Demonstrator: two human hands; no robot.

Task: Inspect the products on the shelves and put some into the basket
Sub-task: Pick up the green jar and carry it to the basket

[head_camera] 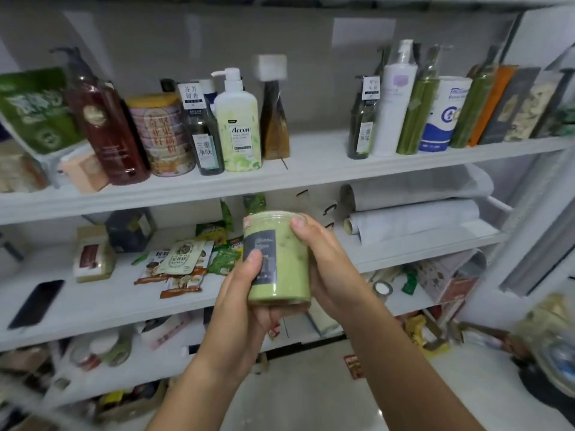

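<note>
Before the shelves (311, 172), two hands, left (239, 293) and right (323, 269), grip one green jar (286, 265).

Both hands, left (241, 293) and right (326, 269), and forearms are bare, unsleeved.

A dark phone (35, 303) lies on the white middle shelf (93, 306).

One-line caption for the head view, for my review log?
Both hands, left and right, hold a pale green jar before stocked shelves.
</note>
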